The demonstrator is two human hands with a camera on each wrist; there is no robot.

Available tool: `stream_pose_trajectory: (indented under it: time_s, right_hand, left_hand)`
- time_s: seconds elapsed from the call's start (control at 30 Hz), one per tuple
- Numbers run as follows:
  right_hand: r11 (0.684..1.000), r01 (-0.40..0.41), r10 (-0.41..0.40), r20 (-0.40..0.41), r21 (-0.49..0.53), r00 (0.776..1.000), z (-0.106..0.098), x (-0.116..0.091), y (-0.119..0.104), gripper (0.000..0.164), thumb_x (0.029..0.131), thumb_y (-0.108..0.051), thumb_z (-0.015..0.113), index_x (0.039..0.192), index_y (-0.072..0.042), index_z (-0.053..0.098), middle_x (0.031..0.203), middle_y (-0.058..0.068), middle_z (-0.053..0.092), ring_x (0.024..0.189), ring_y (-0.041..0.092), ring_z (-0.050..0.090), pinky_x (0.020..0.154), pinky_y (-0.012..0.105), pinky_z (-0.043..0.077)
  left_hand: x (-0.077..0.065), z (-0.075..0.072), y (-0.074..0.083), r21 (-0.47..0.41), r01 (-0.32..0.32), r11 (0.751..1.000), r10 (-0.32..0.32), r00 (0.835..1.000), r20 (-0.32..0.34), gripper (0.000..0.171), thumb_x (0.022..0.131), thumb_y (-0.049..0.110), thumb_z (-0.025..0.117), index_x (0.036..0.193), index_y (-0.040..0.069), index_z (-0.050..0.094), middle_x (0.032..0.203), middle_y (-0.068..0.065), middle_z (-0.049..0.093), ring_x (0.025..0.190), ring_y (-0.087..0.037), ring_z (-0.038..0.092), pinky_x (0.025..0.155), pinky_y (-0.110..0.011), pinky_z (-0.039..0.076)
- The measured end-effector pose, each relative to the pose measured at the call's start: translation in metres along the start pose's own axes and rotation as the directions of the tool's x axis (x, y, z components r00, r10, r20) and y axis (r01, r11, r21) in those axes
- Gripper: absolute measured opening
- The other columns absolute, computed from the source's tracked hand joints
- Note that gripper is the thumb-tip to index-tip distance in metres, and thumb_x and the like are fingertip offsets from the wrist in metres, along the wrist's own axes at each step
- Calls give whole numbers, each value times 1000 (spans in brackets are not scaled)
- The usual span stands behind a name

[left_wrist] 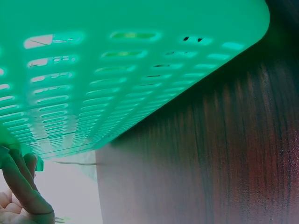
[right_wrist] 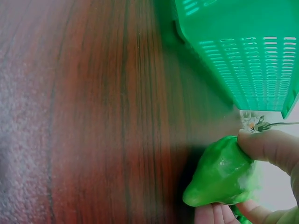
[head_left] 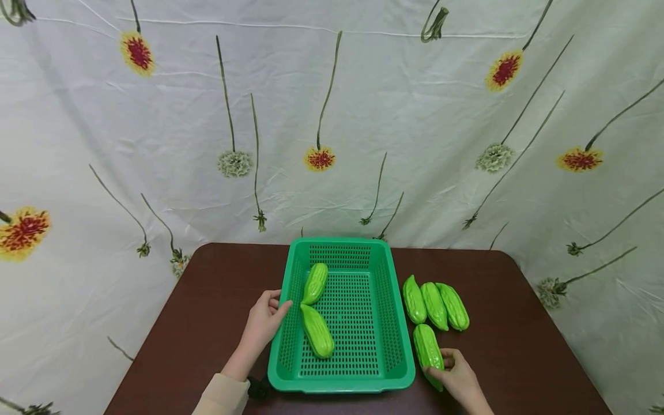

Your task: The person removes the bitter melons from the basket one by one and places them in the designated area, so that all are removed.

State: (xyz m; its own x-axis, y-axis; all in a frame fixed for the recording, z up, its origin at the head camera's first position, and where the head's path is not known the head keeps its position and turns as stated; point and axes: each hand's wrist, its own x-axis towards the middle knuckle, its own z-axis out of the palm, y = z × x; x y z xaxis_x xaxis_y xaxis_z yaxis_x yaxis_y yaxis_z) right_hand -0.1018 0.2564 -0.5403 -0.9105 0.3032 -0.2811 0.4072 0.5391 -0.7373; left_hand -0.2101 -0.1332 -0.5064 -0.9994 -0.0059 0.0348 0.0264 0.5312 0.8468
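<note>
A green plastic basket (head_left: 339, 374) with slotted walls stands on the table, two bright green ridged bitter melons lying inside: an upper one (head_left: 315, 283) and a lower one (head_left: 317, 331). My left hand (head_left: 267, 317) grips the basket's left rim, thumb over the edge; in the left wrist view its curled fingers (left_wrist: 21, 179) show at the rim. Right of the basket, my right hand (head_left: 456, 377) holds another bitter melon (head_left: 427, 349) between thumb and fingers, near its lower end. The right wrist view has that melon (right_wrist: 222, 172) close up, tip toward the camera.
Just beyond the held melon, three more bitter melons (head_left: 434, 305) lie side by side at the basket's right. The dark brown wooden table (head_left: 223, 282) ends at a flower-printed cloth (head_left: 290, 104) hanging behind. Something black (head_left: 257, 388) is by the left wrist.
</note>
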Motion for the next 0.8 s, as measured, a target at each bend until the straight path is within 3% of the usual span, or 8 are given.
stream_pose_trajectory:
  time_s: [0.33,0.47,0.8]
  right_hand:
    - [1000,13,-13,16,2,1000,0,0,-1,71,79,-26,81,128,13,47,103,23,63,91,32,67,69,36,52]
    - [1000,24,-23,19,-19,1000,-1,0,-3,74,80,-30,80,129,13,47,107,27,61,96,37,65,74,42,53]
    - [999,42,-42,6,-33,999,-20,5,-20,79,86,-43,75,137,8,44,128,34,54,113,47,57,84,50,52]
  left_hand:
    - [0,-1,0,-11,6,1000,-6,1000,2,45,97,20,65,132,-5,52,97,-13,57,80,-15,53,68,-28,45]
    - [0,-1,0,-9,6,1000,-6,1000,-2,44,96,19,65,131,-5,52,97,-13,57,80,-15,53,68,-28,45]
    - [1,0,1,-20,6,1000,-6,1000,7,43,96,17,65,130,-5,53,96,-12,57,80,-14,52,69,-27,45]
